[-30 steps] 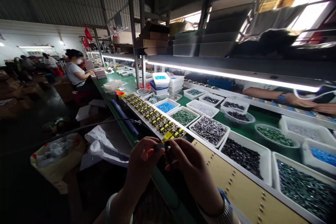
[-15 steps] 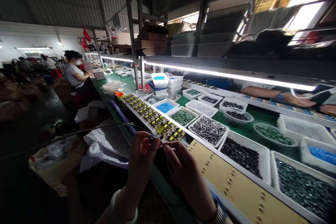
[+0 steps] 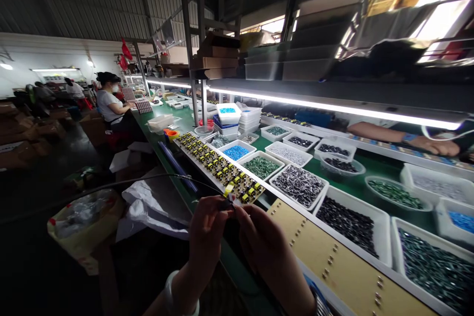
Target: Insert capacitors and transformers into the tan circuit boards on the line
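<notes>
My left hand [image 3: 207,232] is closed in a pinch on a small dark piece [image 3: 225,204], too dark to name. The fingertips of my right hand [image 3: 263,234] press together at its right end, where a pale grey bit shows. Both hands hang over the near edge of the bench, fingertips nearly meeting. Just beyond them lies a long strip of circuit boards [image 3: 211,160] with yellow parts, one yellow tab [image 3: 228,189] standing up from it. A dark cord [image 3: 148,177] runs from the left and thins toward my left fingers.
White trays of small parts, such as black ones [image 3: 346,219], dark green ones [image 3: 437,261] and blue ones [image 3: 236,152], line the green bench. A tan board [image 3: 314,252] lies at right. A lamp [image 3: 333,106] hangs above. A co-worker's forearm [image 3: 377,132] rests across; another person [image 3: 111,103] sits left.
My fingertips have come closer together around the small dark piece, and its grey part is less visible. The view has shifted slightly. Across the bench, the co-worker's arm has moved.
</notes>
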Demonstrator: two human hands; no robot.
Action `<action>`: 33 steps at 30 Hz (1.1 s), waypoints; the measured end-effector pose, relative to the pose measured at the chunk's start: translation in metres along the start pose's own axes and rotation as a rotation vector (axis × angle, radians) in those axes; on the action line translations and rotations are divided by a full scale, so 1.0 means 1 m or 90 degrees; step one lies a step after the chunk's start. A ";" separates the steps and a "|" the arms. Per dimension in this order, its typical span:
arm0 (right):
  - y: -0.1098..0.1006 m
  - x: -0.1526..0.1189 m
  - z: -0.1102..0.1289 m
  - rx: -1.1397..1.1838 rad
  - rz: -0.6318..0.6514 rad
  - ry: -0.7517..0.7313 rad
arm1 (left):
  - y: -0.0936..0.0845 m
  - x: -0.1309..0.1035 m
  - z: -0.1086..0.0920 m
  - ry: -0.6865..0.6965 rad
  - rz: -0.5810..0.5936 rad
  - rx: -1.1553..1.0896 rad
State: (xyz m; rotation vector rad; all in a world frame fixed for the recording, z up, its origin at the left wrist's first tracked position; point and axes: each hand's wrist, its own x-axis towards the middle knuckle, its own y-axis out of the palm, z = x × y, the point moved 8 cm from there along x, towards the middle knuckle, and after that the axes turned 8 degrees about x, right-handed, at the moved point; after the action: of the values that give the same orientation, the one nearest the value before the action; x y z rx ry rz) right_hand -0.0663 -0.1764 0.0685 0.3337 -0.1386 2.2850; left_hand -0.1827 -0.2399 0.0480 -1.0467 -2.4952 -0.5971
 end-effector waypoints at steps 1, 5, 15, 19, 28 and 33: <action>0.001 0.000 0.001 0.001 0.007 -0.003 | 0.002 -0.002 0.005 -0.042 0.006 -0.048; 0.004 0.000 0.005 0.011 0.024 -0.028 | 0.010 -0.009 0.020 -0.199 0.023 -0.166; 0.008 -0.012 0.011 -0.165 0.065 -0.085 | 0.008 -0.006 0.000 -0.205 -0.008 -0.237; 0.000 -0.013 0.014 -0.151 0.034 -0.053 | 0.010 -0.005 -0.007 -0.225 0.028 -0.276; -0.011 -0.020 0.002 0.092 0.056 0.177 | 0.012 -0.010 -0.003 -0.415 0.191 -0.408; -0.010 -0.025 0.010 0.144 0.030 0.214 | 0.017 -0.014 0.003 -0.447 0.180 -0.473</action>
State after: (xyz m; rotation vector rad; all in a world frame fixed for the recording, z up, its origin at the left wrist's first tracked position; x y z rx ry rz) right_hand -0.0407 -0.1896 0.0706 0.0565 0.2874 2.3721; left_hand -0.1613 -0.2353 0.0425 -2.1518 -2.6162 -1.2962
